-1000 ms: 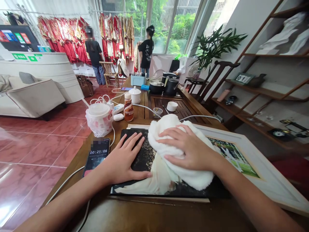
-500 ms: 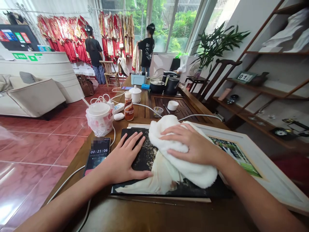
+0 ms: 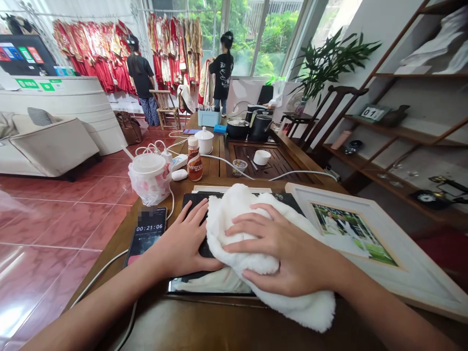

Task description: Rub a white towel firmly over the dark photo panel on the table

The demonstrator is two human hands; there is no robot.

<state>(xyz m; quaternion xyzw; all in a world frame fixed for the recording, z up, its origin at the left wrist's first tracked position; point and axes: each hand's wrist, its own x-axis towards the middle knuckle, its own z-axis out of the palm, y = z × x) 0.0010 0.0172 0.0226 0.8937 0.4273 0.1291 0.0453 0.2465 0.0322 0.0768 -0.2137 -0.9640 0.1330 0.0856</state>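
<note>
A dark, glossy photo panel (image 3: 210,284) lies flat on the wooden table, with a pale dress visible in its lower part. My left hand (image 3: 183,246) rests on the panel's left side, fingers stretched out and holding nothing. Over the middle and right of the panel is a fluffy white towel (image 3: 228,209), bunched up under my right hand (image 3: 278,248). My right fingers curve over the towel and press it onto the panel. The towel hides most of the picture, and its lower corner hangs past the panel's near edge.
A white-framed wedding photo (image 3: 351,234) lies to the right. At left are a phone (image 3: 148,234) with its cable and a bagged tub (image 3: 149,178). Farther back stand a coffee bottle (image 3: 195,161), a lidded white cup (image 3: 204,141) and a small bowl (image 3: 262,157). Two people stand by hanging garments.
My right hand has slid the towel toward me and to the left, covering more of the panel. More of the framed photo shows. My left hand has stayed nearly in place.
</note>
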